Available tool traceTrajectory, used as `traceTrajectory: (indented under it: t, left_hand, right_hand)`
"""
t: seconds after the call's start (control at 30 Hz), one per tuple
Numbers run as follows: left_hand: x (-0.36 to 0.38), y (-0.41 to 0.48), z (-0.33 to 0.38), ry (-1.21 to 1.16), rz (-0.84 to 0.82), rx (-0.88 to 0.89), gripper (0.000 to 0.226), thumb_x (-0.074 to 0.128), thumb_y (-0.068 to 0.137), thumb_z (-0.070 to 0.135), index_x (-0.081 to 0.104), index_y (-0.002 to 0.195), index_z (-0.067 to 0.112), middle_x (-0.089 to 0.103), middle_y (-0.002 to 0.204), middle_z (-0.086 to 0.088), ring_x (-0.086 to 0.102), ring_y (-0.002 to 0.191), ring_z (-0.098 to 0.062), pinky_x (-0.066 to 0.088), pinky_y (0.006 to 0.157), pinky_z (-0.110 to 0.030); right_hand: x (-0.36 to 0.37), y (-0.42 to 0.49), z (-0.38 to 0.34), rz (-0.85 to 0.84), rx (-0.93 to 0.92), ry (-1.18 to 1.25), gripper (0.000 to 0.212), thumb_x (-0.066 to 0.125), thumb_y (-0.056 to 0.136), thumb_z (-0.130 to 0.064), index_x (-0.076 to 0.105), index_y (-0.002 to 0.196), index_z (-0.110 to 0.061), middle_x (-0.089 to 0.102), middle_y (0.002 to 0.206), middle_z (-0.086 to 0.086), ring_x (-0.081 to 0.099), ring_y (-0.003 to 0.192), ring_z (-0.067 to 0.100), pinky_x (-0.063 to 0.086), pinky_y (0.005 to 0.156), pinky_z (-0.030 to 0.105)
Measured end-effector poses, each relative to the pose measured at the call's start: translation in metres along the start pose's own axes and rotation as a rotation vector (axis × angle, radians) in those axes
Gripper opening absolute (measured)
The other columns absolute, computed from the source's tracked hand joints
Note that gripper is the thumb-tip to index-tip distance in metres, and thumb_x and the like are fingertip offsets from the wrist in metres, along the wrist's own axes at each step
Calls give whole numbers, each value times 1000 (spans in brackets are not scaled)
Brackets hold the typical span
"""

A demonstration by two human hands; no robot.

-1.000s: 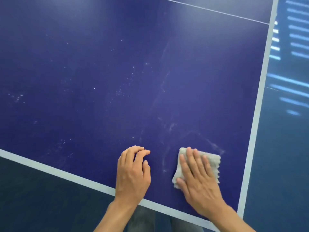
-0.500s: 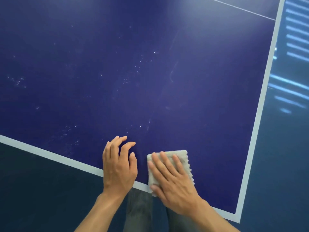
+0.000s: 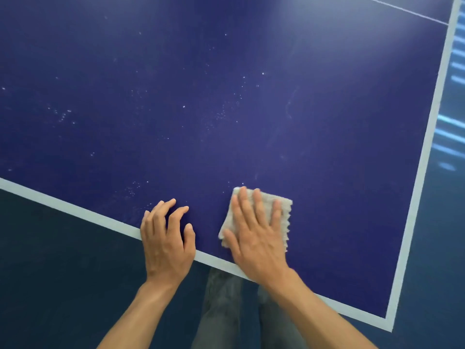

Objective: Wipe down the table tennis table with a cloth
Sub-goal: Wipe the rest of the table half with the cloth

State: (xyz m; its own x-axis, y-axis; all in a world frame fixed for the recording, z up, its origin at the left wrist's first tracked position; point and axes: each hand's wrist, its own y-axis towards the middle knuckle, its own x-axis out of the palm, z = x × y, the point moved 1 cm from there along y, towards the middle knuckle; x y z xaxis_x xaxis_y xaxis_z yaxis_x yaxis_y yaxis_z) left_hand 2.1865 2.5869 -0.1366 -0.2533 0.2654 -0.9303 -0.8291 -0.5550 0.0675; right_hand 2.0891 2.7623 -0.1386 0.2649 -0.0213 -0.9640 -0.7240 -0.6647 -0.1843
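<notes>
The dark blue table tennis table [image 3: 251, 109] fills most of the head view, with white border lines along its near and right edges. White specks and faint smears are scattered over its surface. A folded grey-white cloth [image 3: 281, 210] lies flat near the near edge. My right hand [image 3: 254, 230] presses down on the cloth with fingers spread over it. My left hand [image 3: 166, 238] rests beside it on the table's near edge, fingers bent and apart, holding nothing.
The table's near right corner [image 3: 390, 326] is at lower right. Dark floor [image 3: 63, 273] lies below the near edge, and my legs in grey trousers [image 3: 221, 311] stand against it. Light stripes [image 3: 453, 127] reflect on the floor at right.
My right hand slid the cloth left and toward the near edge, then a little forward. Smears near the cloth's earlier spot are gone. My left hand stayed by the edge.
</notes>
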Motion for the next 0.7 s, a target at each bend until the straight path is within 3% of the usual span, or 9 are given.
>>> traceTrajectory:
  t: [0.1, 0.2, 0.27, 0.37, 0.43, 0.5, 0.57, 0.7]
  left_hand:
    - [1, 7, -20, 31, 24, 3, 40, 49, 97, 24, 63, 130, 7, 53, 143, -16, 45, 137, -40, 25, 121, -61]
    - [8, 13, -31, 34, 25, 20, 42, 49, 98, 28, 61, 134, 10, 49, 147, -15, 42, 141, -39, 21, 123, -60]
    - [12, 13, -34, 44, 29, 40, 42, 50, 98, 30, 59, 136, 13, 47, 150, -14, 41, 143, -38, 18, 124, -60]
    - [16, 12, -36, 54, 41, 57, 43, 50, 98, 31, 57, 137, 17, 45, 152, -13, 40, 144, -36, 17, 124, -59]
    - [17, 11, -38, 60, 46, 58, 43, 50, 98, 32, 56, 138, 18, 45, 152, -12, 40, 144, -35, 16, 125, -59]
    - [17, 11, -39, 61, 48, 51, 43, 49, 98, 32, 56, 138, 18, 45, 152, -11, 40, 144, -35, 16, 125, -59]
    - [17, 11, -38, 55, 51, 50, 42, 49, 98, 31, 56, 138, 19, 46, 152, -11, 40, 145, -35, 17, 124, -59]
    - [16, 12, -39, 25, 64, 52, 41, 49, 99, 29, 55, 139, 19, 47, 153, -11, 40, 145, -35, 18, 124, -59]
  right_hand:
    - [16, -32, -29, -73, -289, -22, 69, 33, 109, -52, 21, 165, -14, 9, 175, 4, 7, 161, 31, 15, 121, 65]
    - [7, -36, 11, -87, -288, -49, 65, 30, 110, -51, 24, 165, -16, 14, 174, 4, 13, 160, 30, 16, 123, 63]
    - [-9, -14, 49, -62, -145, -73, 65, 26, 109, -50, 24, 164, -16, 14, 174, 4, 15, 160, 32, 13, 125, 63]
    - [-26, 49, 90, -9, 307, 2, 72, 16, 104, -54, 8, 167, -19, 0, 175, 2, -2, 161, 27, -4, 127, 58]
    - [-32, 93, 86, 31, 614, 101, 75, 8, 102, -56, -7, 166, -21, -12, 174, -1, -14, 160, 23, -10, 125, 60]
    - [-33, 123, 54, 67, 717, 136, 75, 8, 103, -55, -12, 165, -18, -15, 174, 0, -15, 160, 25, -7, 124, 63]
    - [-23, 122, 7, 60, 490, 73, 73, 16, 107, -51, -6, 166, -16, -9, 174, 3, -10, 160, 29, -6, 125, 62]
    - [4, 47, -44, -43, -254, -73, 67, 30, 109, -48, 18, 166, -14, 10, 174, 4, 6, 161, 32, 13, 124, 63]
